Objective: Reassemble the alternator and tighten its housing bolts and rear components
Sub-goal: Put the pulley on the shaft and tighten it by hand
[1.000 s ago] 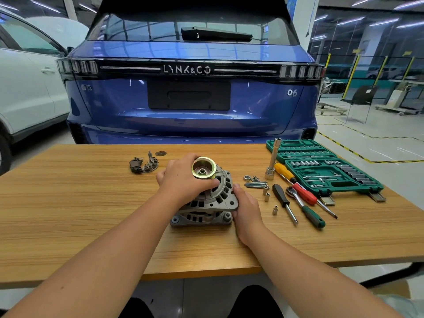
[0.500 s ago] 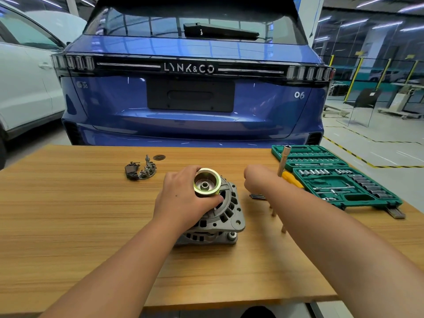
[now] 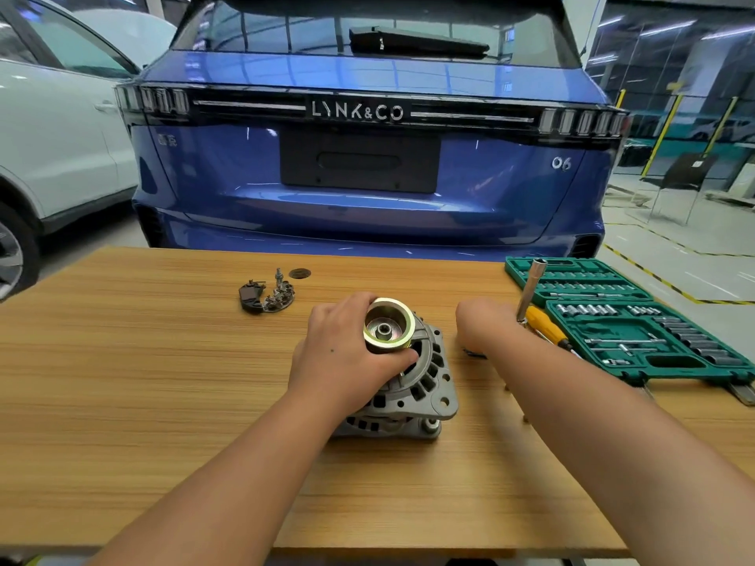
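The grey cast-metal alternator (image 3: 412, 381) sits near the middle of the wooden table (image 3: 122, 381), the left hand (image 3: 343, 353) curled around its brass-coloured pulley (image 3: 388, 330). The right hand (image 3: 482, 324) reaches right of it toward small hardware; its fingers are hidden, so I cannot tell its grip

Your left hand (image 3: 347, 353) grips brass-coloured pulley (image 3: 389, 331) atop grey cast-metal alternator (image 3: 412, 386), which stands on wooden-topped table (image 3: 163, 402). Your right hand (image 3: 486, 324) hovers right of alternator, over small fasteners, fingers hidden from view. Upright silver socket extension (image 3: 529, 290) just beyond it. Open green socket-set case (image 3: 637, 320) far right. Dark rear alternator parts (image 3: 267, 294) lie far left. Blue car (image 3: 367, 157) behind table.
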`<move>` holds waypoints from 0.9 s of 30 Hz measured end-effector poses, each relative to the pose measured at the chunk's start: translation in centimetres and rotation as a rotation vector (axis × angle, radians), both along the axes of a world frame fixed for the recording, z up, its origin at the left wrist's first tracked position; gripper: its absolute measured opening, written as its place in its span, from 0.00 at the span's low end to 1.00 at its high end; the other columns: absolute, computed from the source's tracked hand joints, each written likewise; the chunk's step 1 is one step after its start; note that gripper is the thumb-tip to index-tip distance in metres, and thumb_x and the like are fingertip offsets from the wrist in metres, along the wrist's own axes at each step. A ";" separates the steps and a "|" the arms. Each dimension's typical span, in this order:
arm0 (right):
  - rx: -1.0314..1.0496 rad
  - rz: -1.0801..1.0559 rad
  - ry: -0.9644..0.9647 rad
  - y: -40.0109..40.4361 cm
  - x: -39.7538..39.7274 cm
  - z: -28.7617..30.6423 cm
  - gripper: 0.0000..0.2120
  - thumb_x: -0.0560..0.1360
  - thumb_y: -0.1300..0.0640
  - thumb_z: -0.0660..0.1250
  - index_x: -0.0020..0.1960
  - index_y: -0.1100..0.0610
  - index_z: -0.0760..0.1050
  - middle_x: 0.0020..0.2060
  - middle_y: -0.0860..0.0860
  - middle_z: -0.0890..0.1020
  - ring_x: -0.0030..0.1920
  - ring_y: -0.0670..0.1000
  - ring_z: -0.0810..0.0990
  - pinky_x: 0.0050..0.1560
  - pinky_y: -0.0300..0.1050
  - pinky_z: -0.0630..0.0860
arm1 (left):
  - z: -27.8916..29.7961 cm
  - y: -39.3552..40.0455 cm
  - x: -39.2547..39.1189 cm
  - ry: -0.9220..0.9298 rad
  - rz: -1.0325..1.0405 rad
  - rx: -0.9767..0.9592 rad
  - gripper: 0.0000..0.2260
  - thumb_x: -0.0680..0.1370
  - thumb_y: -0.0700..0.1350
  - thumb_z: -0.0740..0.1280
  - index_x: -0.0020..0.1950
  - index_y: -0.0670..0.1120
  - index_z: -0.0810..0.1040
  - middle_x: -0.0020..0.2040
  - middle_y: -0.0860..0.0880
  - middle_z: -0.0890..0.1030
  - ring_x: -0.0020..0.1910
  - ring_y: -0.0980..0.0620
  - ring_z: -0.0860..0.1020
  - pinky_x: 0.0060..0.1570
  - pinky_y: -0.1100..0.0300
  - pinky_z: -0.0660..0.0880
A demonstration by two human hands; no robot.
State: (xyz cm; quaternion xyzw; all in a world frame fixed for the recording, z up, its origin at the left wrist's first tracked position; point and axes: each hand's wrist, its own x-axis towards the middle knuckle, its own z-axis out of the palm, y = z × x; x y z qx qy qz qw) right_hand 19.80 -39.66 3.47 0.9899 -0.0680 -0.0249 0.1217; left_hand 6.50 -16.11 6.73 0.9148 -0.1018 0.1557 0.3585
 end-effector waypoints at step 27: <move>-0.184 0.680 0.052 12.0 -15.0 15.4 0.07 0.81 0.59 0.64 0.48 0.53 0.80 0.35 0.48 0.75 0.36 0.51 0.75 0.36 0.42 0.71 | 1.0 -0.1 0.6 0.078 -0.007 0.039 0.22 0.64 0.65 0.78 0.53 0.61 0.76 0.53 0.56 0.70 0.58 0.51 0.65 0.50 0.47 0.74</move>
